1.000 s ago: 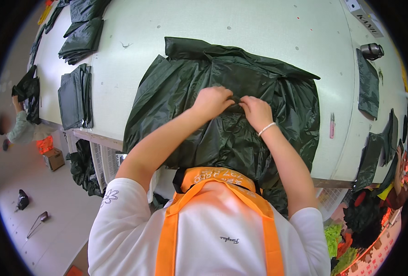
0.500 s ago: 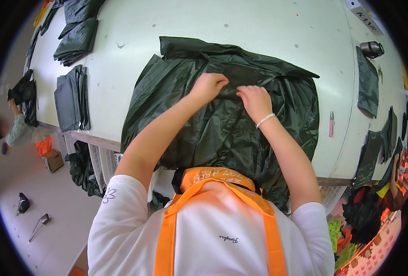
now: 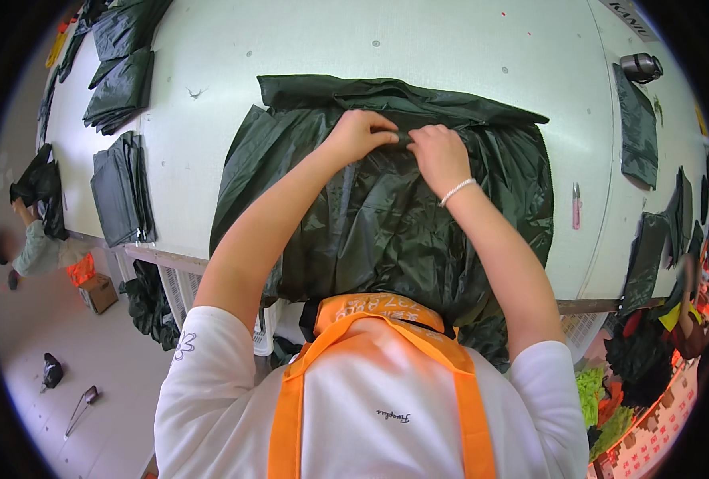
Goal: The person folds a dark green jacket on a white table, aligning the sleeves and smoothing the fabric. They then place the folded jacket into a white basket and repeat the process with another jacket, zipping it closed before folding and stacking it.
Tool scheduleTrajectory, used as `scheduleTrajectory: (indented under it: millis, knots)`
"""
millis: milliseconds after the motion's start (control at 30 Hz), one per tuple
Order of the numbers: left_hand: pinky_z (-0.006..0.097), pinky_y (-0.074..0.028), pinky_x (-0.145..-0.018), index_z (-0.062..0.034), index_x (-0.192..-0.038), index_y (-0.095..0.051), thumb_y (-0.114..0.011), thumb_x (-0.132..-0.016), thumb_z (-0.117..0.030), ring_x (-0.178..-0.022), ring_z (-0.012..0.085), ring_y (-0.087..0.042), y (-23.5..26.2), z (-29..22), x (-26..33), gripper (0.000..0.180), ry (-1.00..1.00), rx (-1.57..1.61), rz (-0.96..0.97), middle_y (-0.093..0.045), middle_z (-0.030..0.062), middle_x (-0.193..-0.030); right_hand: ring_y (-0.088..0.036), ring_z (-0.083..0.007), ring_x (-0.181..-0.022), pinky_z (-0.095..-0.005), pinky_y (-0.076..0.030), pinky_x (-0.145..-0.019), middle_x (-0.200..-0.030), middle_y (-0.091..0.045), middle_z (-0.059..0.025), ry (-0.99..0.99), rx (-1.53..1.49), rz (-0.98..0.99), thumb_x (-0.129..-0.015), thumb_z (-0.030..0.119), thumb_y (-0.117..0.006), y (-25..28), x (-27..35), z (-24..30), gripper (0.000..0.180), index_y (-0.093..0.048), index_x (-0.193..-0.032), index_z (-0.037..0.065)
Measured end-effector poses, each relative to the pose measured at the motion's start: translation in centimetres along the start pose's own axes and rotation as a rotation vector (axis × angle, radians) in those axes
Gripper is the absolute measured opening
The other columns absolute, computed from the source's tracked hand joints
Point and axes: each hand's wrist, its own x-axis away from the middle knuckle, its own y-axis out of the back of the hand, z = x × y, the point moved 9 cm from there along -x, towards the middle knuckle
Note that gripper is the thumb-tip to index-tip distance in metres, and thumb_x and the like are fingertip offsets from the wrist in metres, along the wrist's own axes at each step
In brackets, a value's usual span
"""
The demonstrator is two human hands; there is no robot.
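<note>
A large dark green, shiny fabric garment [image 3: 370,231] lies spread and wrinkled on the pale table, its near part hanging over the front edge. A long folded strip runs along its far side. Near that side, my left hand [image 3: 358,137] pinches the fabric between thumb and fingers. A short way to the right, my right hand [image 3: 440,158], with a beaded bracelet at the wrist, grips the same cloth with its fingertips. The small stretch of cloth between the two hands looks folded over; its detail is too dark to make out.
Thread snips [image 3: 576,206] with a pink handle lie right of the garment. Folded dark green pieces [image 3: 121,191] are stacked at the left, and more pieces [image 3: 637,128] lie at the right beside a dark flask [image 3: 640,69]. Another person [image 3: 39,247] works at the far left.
Both hands have moved slightly away from me along the garment, still pinching cloth. The fold between them now sits closer to the far strip. The view has shifted a little.
</note>
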Motion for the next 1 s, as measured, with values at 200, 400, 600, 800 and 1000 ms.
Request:
scheduleTrajectory:
  millis: [200, 400, 600, 800, 1000]
  knots:
    - [0.035, -0.049, -0.076, -0.0085, -0.090, -0.070, -0.073, -0.069, -0.022, -0.091, 0.0237, -0.058, -0.9, -5.4, 1.1, 0.025, -0.461, -0.596, -0.193, -0.063, 0.0057, -0.089, -0.063, -0.0338, -0.075, -0.0434, -0.049, -0.066, -0.073, -0.063, -0.0145, -0.266, -0.094, 0.156, -0.082, 0.018, -0.062, -0.5, -2.9, -3.0, 0.017, -0.059, -0.090, 0.003]
    - [0.036, -0.050, -0.078, -0.0101, -0.083, -0.073, -0.073, -0.068, -0.020, -0.090, 0.0264, -0.062, 0.5, -2.1, -3.0, 0.017, -0.008, -0.370, 0.021, -0.068, 0.0070, -0.090, -0.051, -0.0252, -0.100, -0.0354, -0.040, -0.091, -0.096, -0.057, -0.0104, 0.004, 0.174, -0.092, -0.076, 0.011, -0.056, 0.6, -0.6, 1.2, 0.019, -0.060, -0.092, 0.003]
    - [0.037, -0.050, -0.075, -0.0079, -0.089, -0.065, -0.071, -0.074, -0.018, -0.085, 0.0266, -0.060, 3.9, -5.2, -4.8, 0.019, -0.355, -0.651, -0.338, -0.063, 0.0055, -0.090, -0.053, -0.0245, -0.095, -0.0354, -0.040, -0.093, -0.094, -0.059, -0.0103, 0.058, 0.164, -0.127, -0.075, 0.008, -0.054, 0.0, -0.4, 0.4, 0.018, -0.061, -0.091, 0.003]
    - [0.038, -0.049, -0.062, -0.0122, -0.095, -0.057, -0.054, -0.087, -0.016, -0.074, 0.0280, -0.060, 6.3, -6.6, -6.0, 0.009, -0.329, -0.725, -0.395, -0.059, 0.0065, -0.075, -0.058, -0.0255, -0.089, -0.0342, -0.044, -0.088, -0.083, -0.062, -0.0100, 0.017, 0.068, 0.034, -0.074, 0.007, -0.055, -0.1, -2.6, -1.3, 0.013, -0.063, -0.084, 0.004]
    - [0.034, -0.049, -0.061, -0.0110, -0.098, -0.058, -0.056, -0.074, -0.009, -0.071, 0.0235, -0.059, 5.0, -8.3, -1.9, 0.024, -0.672, -0.871, -0.273, -0.058, 0.0037, -0.080, -0.064, -0.0346, -0.087, -0.0426, -0.051, -0.077, -0.092, -0.067, -0.0178, -0.407, -0.009, 0.335, -0.082, 0.016, -0.058, -2.0, -7.3, -7.0, 0.018, -0.069, -0.092, 0.005]
